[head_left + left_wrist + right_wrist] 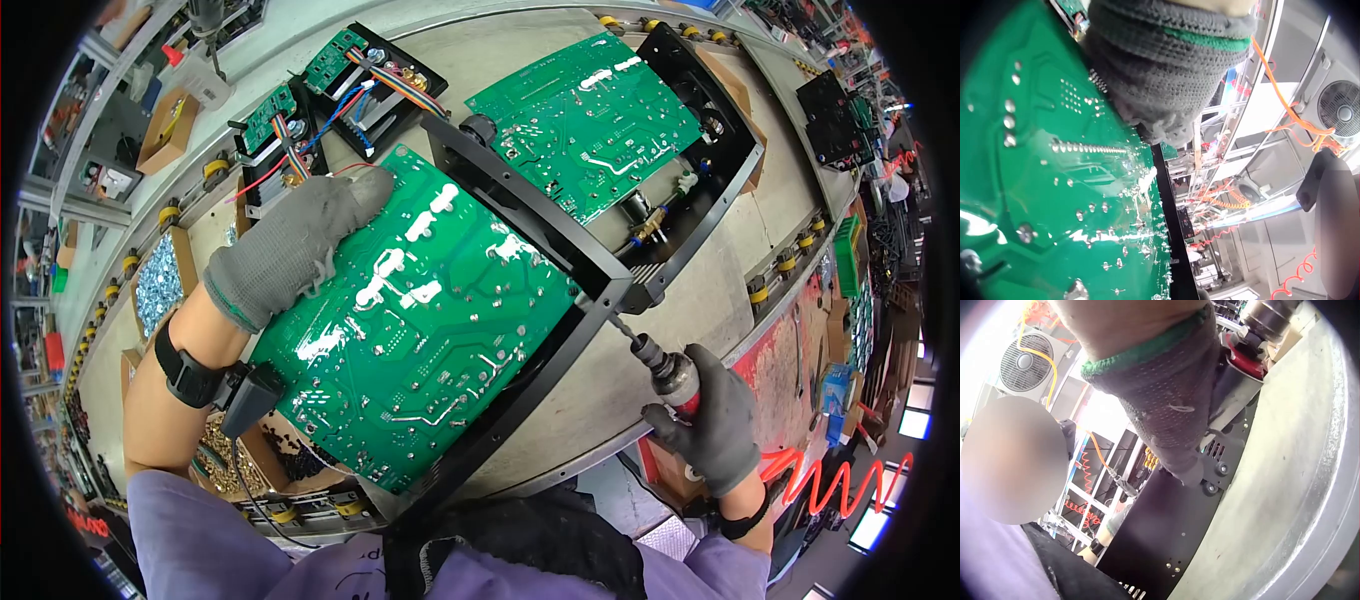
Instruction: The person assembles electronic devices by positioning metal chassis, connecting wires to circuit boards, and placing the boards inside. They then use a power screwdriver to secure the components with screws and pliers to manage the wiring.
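Note:
My left hand (305, 235), in a grey knitted glove, holds the left edge of a large green circuit board (420, 320). Its fingertips are hidden, with the glove's end over the edge near the far corner. The board lies solder side up in a black metal chassis (535, 230). With my gloved right hand (715, 425) I grip a red and grey power screwdriver (675, 380). Its bit points up-left, right at the chassis corner. In the right wrist view, the right hand (1166, 412) is around the tool beside the chassis's black side plate (1160, 525).
A second chassis holds another green board (590, 120) on the far right. Smaller wired boards (375, 85) stand at the back left. Boxes of screws (235, 455) and silvery parts (160, 285) line the left. A coiled red hose (840, 485) hangs at the right.

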### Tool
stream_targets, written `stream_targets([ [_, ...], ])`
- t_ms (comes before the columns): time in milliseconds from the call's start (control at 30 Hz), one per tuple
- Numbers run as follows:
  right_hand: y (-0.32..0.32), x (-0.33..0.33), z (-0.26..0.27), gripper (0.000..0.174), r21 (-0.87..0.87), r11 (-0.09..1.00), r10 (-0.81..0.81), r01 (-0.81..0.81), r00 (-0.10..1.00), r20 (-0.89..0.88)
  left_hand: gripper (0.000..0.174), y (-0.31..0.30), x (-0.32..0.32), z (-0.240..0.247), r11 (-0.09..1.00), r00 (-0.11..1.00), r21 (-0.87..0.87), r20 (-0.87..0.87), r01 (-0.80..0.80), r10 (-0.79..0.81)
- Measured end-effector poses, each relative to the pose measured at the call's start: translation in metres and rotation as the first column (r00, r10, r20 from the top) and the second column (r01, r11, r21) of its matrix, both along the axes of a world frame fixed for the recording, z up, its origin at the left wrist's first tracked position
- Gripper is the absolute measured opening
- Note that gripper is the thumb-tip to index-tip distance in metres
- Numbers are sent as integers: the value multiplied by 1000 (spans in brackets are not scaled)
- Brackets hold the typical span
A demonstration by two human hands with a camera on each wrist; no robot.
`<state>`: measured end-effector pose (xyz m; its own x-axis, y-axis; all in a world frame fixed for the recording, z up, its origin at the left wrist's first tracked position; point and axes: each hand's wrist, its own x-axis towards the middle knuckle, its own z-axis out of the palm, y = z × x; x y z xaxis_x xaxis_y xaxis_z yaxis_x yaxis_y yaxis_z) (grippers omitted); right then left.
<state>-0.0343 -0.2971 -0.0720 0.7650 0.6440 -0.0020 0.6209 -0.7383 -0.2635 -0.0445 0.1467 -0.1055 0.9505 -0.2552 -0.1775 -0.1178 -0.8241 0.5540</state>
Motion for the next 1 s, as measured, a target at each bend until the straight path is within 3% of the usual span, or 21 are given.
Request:
stream_targets([
  [100,1,-1,2,78,-15,1000,7,-6,1000,11,39,-10,3,11,1000,1000,5,-14,19,-19],
  [167,1,-2,3,79,-21,1000,2,-2,1000,15,38,-6,2,4,993,978,82,179,90,-104],
  [267,2,-1,6,79,-15,1000,13,-13,1000,-8,27,-3,1,-3,978,928,169,330,121,-171],
  [300,1,-1,6,80,-23,1000,10,-10,1000,-10,27,1,-3,-11,979,928,167,333,114,-165],
  [367,2,1,4,81,-31,999,16,-16,1000,-12,33,10,-12,-32,999,974,24,226,-39,33],
  [567,2,7,3,82,-49,996,73,-71,996,44,34,-1,-7,-16,976,915,217,388,28,-113],
  [667,3,9,5,81,-72,995,77,-73,996,55,29,-5,-4,-9,989,963,146,264,13,-51],
  [800,4,8,6,79,-109,991,92,-81,991,100,35,-2,-6,-13,984,942,171,319,49,-102],
  [867,6,9,6,78,-118,991,83,-71,991,105,36,-7,-3,3,987,976,146,195,65,-93],
  [1000,5,9,6,77,-122,989,99,-82,985,138,39,-6,-3,-11,987,984,157,164,43,-70],
])
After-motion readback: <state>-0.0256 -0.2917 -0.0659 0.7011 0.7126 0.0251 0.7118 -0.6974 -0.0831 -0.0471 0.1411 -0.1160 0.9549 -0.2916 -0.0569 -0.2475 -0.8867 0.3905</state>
